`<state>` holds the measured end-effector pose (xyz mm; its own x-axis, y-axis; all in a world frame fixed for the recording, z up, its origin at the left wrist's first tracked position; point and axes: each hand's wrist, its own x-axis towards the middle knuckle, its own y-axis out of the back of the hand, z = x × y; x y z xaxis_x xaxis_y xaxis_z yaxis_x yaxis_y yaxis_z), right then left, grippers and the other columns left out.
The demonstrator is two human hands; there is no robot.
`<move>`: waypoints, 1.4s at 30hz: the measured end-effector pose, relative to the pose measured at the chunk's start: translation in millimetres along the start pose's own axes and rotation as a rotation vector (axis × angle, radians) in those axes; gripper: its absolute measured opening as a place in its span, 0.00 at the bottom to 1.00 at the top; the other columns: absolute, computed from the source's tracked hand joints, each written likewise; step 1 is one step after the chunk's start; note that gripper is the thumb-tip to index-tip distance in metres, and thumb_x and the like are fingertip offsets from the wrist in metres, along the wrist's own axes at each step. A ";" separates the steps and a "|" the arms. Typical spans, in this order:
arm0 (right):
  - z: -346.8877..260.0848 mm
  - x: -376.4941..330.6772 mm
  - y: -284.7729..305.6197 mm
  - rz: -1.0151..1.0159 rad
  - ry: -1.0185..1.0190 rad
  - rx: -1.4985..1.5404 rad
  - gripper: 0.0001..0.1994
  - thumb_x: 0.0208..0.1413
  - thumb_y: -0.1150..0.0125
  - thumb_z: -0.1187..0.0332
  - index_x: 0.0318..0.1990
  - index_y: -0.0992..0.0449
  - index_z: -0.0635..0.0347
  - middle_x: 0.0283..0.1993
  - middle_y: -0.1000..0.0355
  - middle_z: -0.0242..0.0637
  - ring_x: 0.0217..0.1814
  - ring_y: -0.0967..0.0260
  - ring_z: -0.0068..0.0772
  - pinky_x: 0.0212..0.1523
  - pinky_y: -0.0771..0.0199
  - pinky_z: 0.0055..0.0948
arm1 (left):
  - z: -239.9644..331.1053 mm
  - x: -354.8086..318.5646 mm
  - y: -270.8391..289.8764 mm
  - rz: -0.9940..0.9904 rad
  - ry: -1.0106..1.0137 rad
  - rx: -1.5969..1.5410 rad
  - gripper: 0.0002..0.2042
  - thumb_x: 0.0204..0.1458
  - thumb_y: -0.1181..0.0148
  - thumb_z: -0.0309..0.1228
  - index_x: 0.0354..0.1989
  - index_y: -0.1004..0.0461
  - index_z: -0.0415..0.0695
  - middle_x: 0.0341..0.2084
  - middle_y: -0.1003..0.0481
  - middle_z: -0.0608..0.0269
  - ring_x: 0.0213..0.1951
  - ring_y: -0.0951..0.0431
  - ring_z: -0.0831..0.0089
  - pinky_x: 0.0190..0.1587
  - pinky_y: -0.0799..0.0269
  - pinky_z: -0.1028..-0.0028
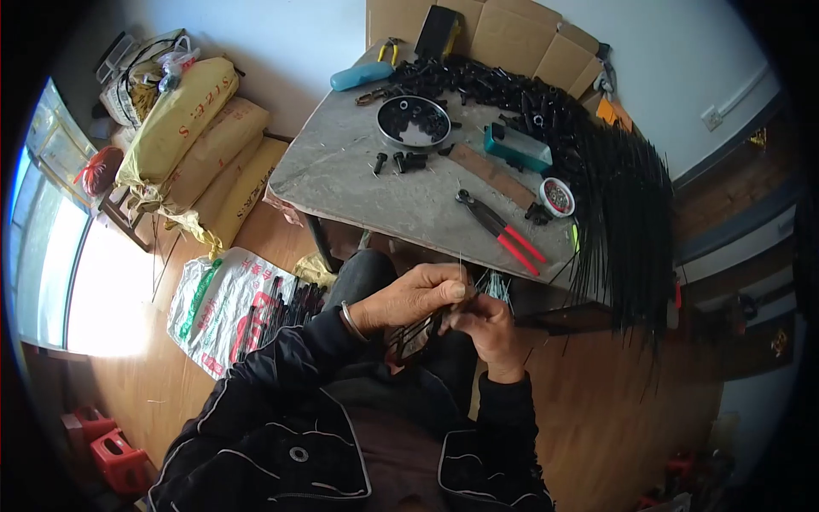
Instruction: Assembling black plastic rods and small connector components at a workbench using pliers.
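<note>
Left hand (409,299) and right hand (486,320) hide most of the thin wire (461,266) — fingers pinched on it, tip toward 12 o'clock.

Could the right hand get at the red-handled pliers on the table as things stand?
Probably yes: the pliers lie uncovered near the table's front edge, but the right hand is busy pinching thin black rods.
</note>
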<state>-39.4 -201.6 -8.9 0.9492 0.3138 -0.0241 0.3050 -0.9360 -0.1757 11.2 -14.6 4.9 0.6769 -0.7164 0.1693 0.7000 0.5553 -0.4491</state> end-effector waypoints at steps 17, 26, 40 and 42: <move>-5.8 -1.1 -51.7 0.444 0.234 -0.126 0.06 0.58 0.42 0.77 0.41 0.28 0.67 0.37 0.30 0.26 0.39 0.36 0.16 0.43 0.37 0.16 | 3.4 13.0 -41.4 0.295 -0.184 -0.135 0.12 0.59 0.44 0.35 0.26 0.31 0.42 0.29 0.37 0.72 0.31 0.39 0.84 0.36 0.40 0.80; -1.6 5.7 -40.0 0.397 0.124 0.009 0.06 0.54 0.37 0.74 0.37 0.25 0.67 0.35 0.25 0.33 0.35 0.30 0.21 0.40 0.30 0.22 | 26.5 30.8 15.0 0.311 -0.058 0.276 0.17 0.62 0.51 0.43 0.38 0.30 0.40 0.31 0.29 0.68 0.35 0.29 0.81 0.39 0.31 0.76; 18.7 29.5 -11.0 0.308 0.044 0.280 0.04 0.55 0.39 0.76 0.34 0.30 0.65 0.32 0.26 0.41 0.34 0.26 0.33 0.39 0.26 0.30 | 70.8 177.2 199.6 0.599 0.148 1.901 0.12 0.46 0.38 0.37 0.36 0.24 0.45 0.34 0.24 0.52 0.40 0.22 0.55 0.40 0.27 0.60; 17.0 33.4 -7.1 0.320 0.039 0.255 0.04 0.55 0.40 0.77 0.34 0.30 0.65 0.32 0.26 0.40 0.34 0.27 0.32 0.38 0.26 0.30 | 73.1 176.4 201.4 0.600 0.110 1.834 0.10 0.47 0.39 0.38 0.31 0.26 0.45 0.33 0.24 0.56 0.38 0.23 0.56 0.39 0.28 0.60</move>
<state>-11.1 -181.8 -25.2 0.9967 0.0021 -0.0807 -0.0308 -0.9143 -0.4038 288.2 1.7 8.4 0.9188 -0.2720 0.2859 -0.1837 0.3465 0.9199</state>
